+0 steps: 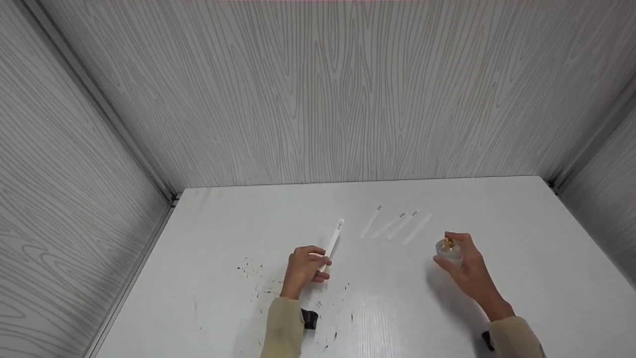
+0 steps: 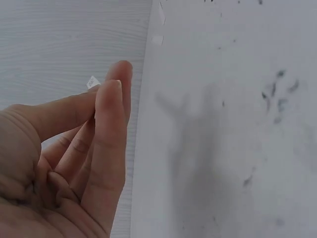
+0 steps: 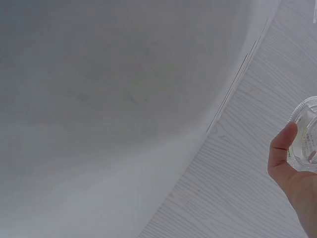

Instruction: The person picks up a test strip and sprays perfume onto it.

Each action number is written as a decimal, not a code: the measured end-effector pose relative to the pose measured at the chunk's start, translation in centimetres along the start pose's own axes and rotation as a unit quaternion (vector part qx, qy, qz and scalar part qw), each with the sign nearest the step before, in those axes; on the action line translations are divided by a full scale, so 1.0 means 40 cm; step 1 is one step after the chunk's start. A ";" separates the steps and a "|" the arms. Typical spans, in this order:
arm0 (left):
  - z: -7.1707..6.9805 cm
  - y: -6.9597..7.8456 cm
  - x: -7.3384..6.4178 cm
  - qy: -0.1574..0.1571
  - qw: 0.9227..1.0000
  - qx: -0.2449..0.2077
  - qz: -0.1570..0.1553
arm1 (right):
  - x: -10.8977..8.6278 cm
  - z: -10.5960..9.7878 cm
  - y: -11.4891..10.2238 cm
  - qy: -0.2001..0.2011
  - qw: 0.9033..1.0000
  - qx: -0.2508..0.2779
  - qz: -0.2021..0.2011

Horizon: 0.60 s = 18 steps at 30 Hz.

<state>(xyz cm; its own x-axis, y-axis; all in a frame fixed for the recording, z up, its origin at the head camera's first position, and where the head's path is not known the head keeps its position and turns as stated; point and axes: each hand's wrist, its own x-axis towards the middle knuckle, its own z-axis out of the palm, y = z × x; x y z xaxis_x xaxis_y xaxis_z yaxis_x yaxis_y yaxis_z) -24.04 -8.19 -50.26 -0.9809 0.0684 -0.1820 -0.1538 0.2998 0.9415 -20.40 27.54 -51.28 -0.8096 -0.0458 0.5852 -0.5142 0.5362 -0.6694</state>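
My left hand [image 1: 304, 268] pinches the lower end of a white paper test strip [image 1: 336, 236] between thumb and fingers, its printed end pointing up and away. In the left wrist view only a small printed tip of the strip [image 2: 92, 82] shows behind the fingertips. On the right, my right hand [image 1: 469, 271] grips a small clear glass perfume bottle [image 1: 449, 256] with a gold top, the index finger up by that top. The bottle's ridged round glass [image 3: 298, 133] is cut off by the edge of the right wrist view.
Several more paper strips [image 1: 370, 222] lie side by side on the white table [image 1: 223, 223], between and beyond the hands. Dark specks [image 1: 247, 266] are scattered around the left forearm. Grey wood-grain panels [image 1: 318, 99] stand behind and at both sides.
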 end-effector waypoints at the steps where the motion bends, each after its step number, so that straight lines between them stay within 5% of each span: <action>1: 0.008 0.003 -0.001 -0.003 1.000 0.000 0.003 | 0.000 0.000 0.000 0.001 1.000 0.000 -0.001; 18: 0.095 0.028 -0.023 -0.064 0.998 0.000 0.024 | 0.002 0.008 -0.002 -0.001 1.000 0.007 -0.007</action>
<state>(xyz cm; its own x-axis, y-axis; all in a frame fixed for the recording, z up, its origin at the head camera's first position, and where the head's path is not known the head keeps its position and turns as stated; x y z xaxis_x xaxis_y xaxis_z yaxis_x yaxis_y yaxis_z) -22.84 -4.30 -50.12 -0.9641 0.2028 -0.1714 -0.1072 0.2931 0.9501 -20.52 27.24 -51.34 -0.8029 -0.0557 0.5935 -0.5294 0.5243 -0.6670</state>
